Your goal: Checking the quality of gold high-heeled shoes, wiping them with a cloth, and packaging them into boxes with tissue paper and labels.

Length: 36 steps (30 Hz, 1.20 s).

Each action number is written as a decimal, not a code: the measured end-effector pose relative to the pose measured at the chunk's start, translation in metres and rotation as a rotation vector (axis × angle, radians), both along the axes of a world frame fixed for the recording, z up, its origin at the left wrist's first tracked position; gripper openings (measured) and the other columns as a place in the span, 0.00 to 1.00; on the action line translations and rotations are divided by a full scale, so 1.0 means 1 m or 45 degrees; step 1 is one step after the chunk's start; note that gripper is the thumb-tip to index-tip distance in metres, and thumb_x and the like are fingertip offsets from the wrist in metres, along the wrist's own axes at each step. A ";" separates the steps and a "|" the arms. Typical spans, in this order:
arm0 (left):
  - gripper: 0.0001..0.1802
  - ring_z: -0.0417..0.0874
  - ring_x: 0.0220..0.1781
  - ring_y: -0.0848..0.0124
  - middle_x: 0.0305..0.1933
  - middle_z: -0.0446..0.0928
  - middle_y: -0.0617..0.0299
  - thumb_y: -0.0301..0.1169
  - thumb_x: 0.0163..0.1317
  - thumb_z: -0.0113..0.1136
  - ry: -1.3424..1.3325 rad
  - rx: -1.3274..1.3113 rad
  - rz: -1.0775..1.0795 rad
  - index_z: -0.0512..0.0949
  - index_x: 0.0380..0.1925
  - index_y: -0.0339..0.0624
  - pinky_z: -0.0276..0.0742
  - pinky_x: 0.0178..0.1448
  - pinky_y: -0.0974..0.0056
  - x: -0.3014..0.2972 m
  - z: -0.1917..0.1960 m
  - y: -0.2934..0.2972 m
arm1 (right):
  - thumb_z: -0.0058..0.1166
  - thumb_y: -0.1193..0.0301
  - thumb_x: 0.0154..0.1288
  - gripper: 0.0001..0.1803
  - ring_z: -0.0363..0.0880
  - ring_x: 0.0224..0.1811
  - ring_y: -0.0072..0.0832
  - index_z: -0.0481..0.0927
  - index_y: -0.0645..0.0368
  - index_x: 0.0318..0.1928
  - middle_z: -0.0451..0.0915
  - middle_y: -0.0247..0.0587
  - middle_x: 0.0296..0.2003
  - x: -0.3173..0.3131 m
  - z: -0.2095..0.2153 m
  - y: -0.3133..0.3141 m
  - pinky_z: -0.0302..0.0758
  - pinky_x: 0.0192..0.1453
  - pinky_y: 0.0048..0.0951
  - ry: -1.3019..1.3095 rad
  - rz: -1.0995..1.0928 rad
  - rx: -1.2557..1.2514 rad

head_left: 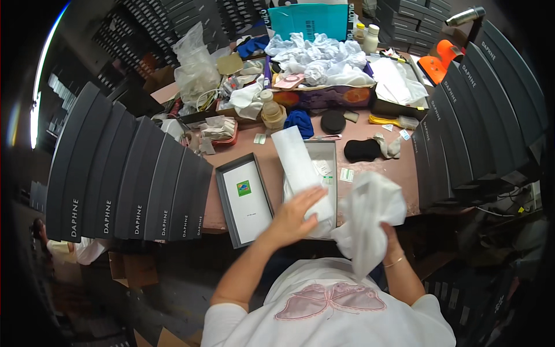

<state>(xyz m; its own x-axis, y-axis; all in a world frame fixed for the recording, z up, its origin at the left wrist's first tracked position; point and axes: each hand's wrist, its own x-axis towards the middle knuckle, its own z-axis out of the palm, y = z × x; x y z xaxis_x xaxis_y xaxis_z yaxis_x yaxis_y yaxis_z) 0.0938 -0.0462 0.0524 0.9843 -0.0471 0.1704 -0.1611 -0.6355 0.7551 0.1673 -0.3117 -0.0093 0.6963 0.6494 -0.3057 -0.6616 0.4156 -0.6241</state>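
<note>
My left hand [298,215] lies with its fingers stretched out on a long white wrapping sheet [293,156], which sticks up out of an open shoebox [328,151]. Part of the box's inside shows beside the sheet, with some printed paper in it; whatever else lies under the sheet is hidden. To the right of the box, my right hand [393,243] grips a white wrapped bundle [373,214] from its right side. The wrapping covers its contents. Left of the box lies an open dark-edged box lid [245,205], its white inner face bearing a green square sticker.
Rows of dark shoeboxes [127,173] stand at the left, and more shoeboxes [485,110] at the right. Behind are a carton of crumpled white paper [318,58], a bottle [272,110], a round black tin [333,122], a black pad [362,150] and a yellow-handled brush [393,121].
</note>
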 end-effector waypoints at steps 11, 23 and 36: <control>0.20 0.71 0.63 0.57 0.51 0.76 0.54 0.31 0.56 0.54 0.494 0.925 -0.616 0.76 0.51 0.48 0.56 0.68 0.39 0.058 -0.105 0.023 | 0.52 0.60 0.65 0.26 0.78 0.52 0.33 0.71 0.67 0.56 0.78 0.45 0.49 0.068 0.058 0.040 0.77 0.54 0.35 -0.178 0.211 -0.431; 0.21 0.66 0.66 0.51 0.56 0.73 0.44 0.24 0.55 0.51 0.010 0.469 -0.005 0.75 0.51 0.36 0.56 0.71 0.48 -0.009 -0.103 0.007 | 0.46 0.74 0.62 0.25 0.66 0.63 0.48 0.67 0.58 0.62 0.67 0.56 0.60 0.064 -0.042 0.165 0.50 0.71 0.60 -2.191 0.324 -1.536; 0.13 0.78 0.34 0.43 0.32 0.78 0.45 0.37 0.59 0.55 0.441 0.288 0.853 0.73 0.30 0.36 0.74 0.40 0.49 -0.077 -0.141 0.066 | 0.56 0.63 0.60 0.29 0.64 0.64 0.48 0.68 0.59 0.60 0.68 0.54 0.59 0.052 -0.048 0.147 0.49 0.69 0.63 -2.296 0.338 -1.485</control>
